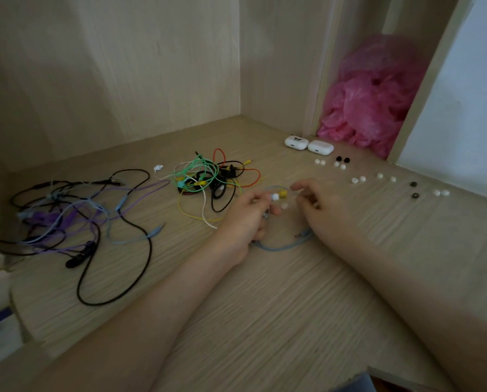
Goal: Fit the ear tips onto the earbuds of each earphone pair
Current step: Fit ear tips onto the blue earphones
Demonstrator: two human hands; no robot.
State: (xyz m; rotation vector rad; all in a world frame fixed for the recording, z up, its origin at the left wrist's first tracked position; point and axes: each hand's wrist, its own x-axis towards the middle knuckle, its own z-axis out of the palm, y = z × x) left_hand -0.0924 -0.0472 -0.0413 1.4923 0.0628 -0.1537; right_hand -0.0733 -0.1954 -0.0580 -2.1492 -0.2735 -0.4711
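Observation:
My left hand (246,215) pinches a small earbud with a white ear tip (275,197) on its end. Its pale blue cable (282,246) loops on the wooden desk below both hands. My right hand (318,206) sits just right of the earbud with curled fingers that pinch the thin cable near it. A loose white ear tip (284,205) lies between the hands. More white ear tips (358,179) and black ear tips (414,190) are laid out in pairs to the right. A tangle of coloured earphones (208,179) lies behind the left hand.
A second heap of black, purple and blue earphones (75,216) covers the desk's left side. Two white earbud cases (308,144) stand at the back, beside a pink plastic bag (369,108) in a side compartment. Wooden walls (123,66) close the back and left.

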